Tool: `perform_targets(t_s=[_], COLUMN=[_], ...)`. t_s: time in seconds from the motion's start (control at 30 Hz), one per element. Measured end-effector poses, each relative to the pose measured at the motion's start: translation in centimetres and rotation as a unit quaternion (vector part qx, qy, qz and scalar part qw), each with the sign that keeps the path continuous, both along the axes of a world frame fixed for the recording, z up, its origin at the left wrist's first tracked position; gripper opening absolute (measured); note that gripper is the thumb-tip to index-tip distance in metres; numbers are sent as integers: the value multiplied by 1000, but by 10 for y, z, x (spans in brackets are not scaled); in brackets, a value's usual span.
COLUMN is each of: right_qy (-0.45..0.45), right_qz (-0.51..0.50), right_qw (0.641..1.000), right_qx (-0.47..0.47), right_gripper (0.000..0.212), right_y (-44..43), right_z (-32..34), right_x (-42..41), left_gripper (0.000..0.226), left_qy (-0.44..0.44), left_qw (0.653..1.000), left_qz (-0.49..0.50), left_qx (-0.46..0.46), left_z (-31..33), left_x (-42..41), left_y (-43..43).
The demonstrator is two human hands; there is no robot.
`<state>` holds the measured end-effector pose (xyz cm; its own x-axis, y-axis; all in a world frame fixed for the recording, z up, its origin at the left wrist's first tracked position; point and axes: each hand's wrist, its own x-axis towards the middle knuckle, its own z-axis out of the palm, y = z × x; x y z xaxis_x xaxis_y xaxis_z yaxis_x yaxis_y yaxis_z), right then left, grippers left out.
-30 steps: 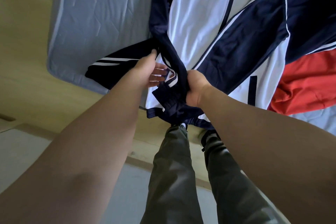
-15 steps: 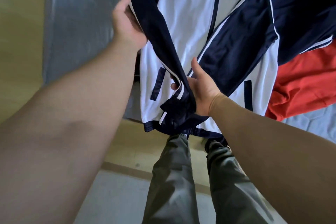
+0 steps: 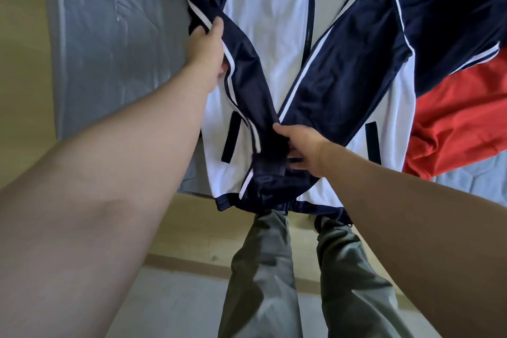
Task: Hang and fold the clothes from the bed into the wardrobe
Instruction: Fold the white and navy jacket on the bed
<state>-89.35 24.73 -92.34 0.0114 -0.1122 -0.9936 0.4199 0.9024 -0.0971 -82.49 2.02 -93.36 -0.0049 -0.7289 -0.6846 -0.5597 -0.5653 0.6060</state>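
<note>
Left hand [image 3: 208, 48]: arm stretched forward, thumb on top of the navy sleeve [image 3: 255, 85] near its upper end. The fingers are tucked under the fabric and hidden, so it reads as a pinch grip. Right hand [image 3: 303, 147]: arm reaches in from the lower right, the thumb lies over the same sleeve just above the cuff [image 3: 267, 173], and the fingers curl in at the side of it, gripping.

The sleeve runs diagonally across the white front of the jacket [image 3: 277, 22], between the two hands. A second sleeve [image 3: 343, 63], navy with a white stripe, crosses from the upper right and meets it at the right thumb. The zip [image 3: 310, 30] runs down the middle, its lower part covered by the sleeves.

The jacket lies flat on the grey mattress [image 3: 115, 44], with its hem hanging over the near edge. The collar and shoulders are cut off at the top of the frame. A red garment [image 3: 463, 121] lies just beside it on the right, partly under the jacket and cut off by the frame. Grey trousers [image 3: 263, 269] show below, the feet hard to make out.
</note>
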Motion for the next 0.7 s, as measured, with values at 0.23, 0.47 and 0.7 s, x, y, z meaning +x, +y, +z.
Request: perform_targets(t_s=[0.23,0.47,0.7], right_qy=[229,218,362], right_qz=[296,331,337], right_qw=[922,915,865], right_qx=[-98,-71,-81], right_gripper=[96,56,70], right_y=[-8,-7,-3], right_z=[-3,-6,-11], right_x=[27,30,34], left_gripper=[26,25,30], left_qy=[105,129,192], left_qw=[984,987,958], left_qz=[95,59,162], left_qx=[107,82,137], left_z=[1,1,6], left_x=[-6,-13,-20], left_y=[2,0,2])
